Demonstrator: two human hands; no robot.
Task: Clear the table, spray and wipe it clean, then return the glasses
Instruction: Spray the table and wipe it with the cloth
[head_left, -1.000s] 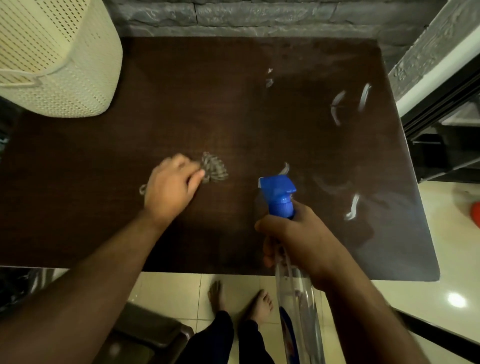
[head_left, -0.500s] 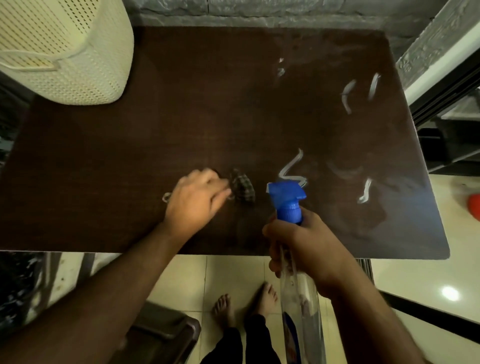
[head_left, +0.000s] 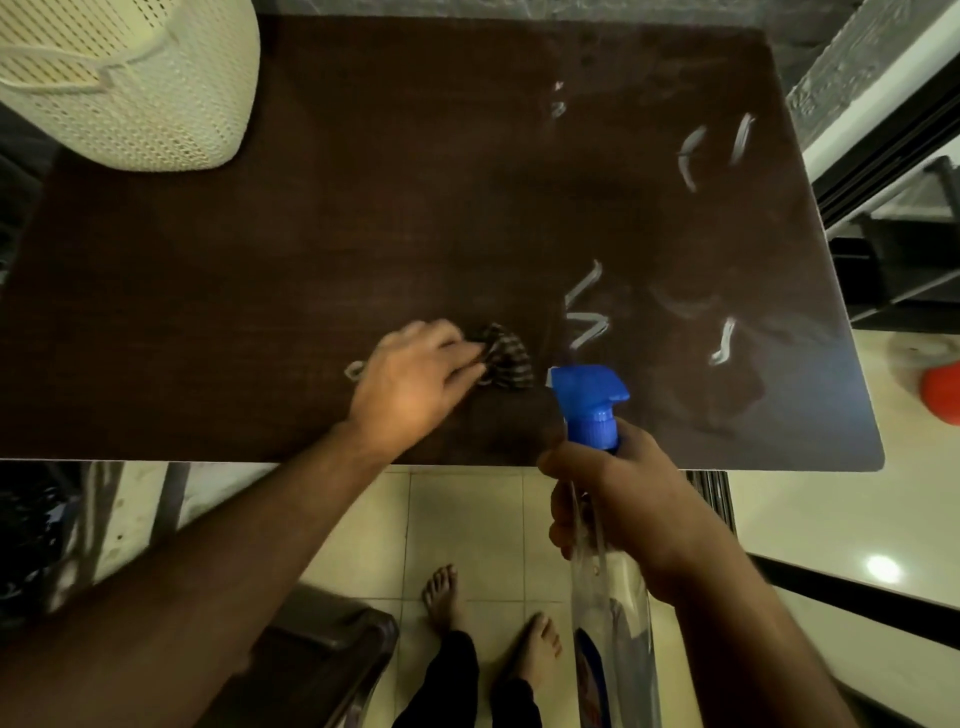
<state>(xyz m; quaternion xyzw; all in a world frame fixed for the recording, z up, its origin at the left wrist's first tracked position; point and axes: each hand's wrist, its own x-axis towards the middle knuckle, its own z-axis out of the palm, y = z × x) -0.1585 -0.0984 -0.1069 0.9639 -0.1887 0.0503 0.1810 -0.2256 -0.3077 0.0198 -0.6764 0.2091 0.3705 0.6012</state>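
Gripping a bunched, dark striped cloth (head_left: 506, 358), the left hand (head_left: 415, 384) presses it onto the dark brown wooden table (head_left: 311, 249) near the front edge, fingers curled over the fabric. Right hand (head_left: 623, 504) at 5 o'clock of it, wrapped round the neck of a clear plastic spray bottle with a blue trigger head (head_left: 589, 400), held above the table's near edge, nozzle toward 9 o'clock. Pale wet streaks (head_left: 584, 312) lie at 1 o'clock of the cloth. A cream perforated basket (head_left: 156, 88) stands at the table's 10 o'clock corner. Bare feet (head_left: 441, 597) on pale tiles below.
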